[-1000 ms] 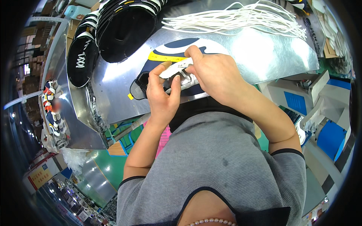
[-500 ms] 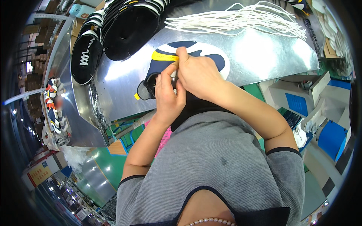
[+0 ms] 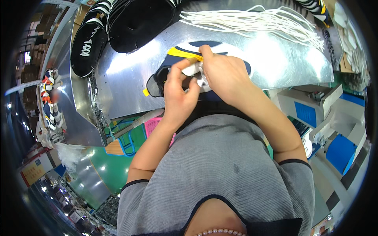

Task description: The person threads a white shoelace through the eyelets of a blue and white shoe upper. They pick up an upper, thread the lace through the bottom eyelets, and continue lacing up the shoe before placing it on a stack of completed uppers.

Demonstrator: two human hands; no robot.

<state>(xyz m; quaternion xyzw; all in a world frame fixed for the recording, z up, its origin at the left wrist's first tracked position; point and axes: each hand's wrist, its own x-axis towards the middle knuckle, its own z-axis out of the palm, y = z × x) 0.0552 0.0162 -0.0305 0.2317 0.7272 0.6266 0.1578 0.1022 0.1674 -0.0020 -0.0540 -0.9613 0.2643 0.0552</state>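
Note:
A navy, white and yellow shoe upper (image 3: 168, 59) lies on its side on the metal table, toe to the right, with its dark collar at the left. My left hand (image 3: 179, 90) is at the throat opening, index finger curled over the yellow edge and thumb bent below it. My right hand (image 3: 227, 75) is closed over the throat's right side, its index fingertip by the end of the yellow strip. A bit of white shows between the hands; I cannot make out whether it is lace or lining. My fingers partly hide the throat.
A bundle of white shoelaces (image 3: 252, 23) lies at the back of the table (image 3: 130, 86). Black shoe uppers (image 3: 139, 27) are stacked at the back left, beside a laced black one (image 3: 87, 49). More uppers (image 3: 315, 10) sit at the far right. A pink crate (image 3: 153, 125) stands below the table edge.
The shoe upper and both my hands have shifted to the right. My left index finger and thumb have spread farther apart, and more of the white part between the hands shows.

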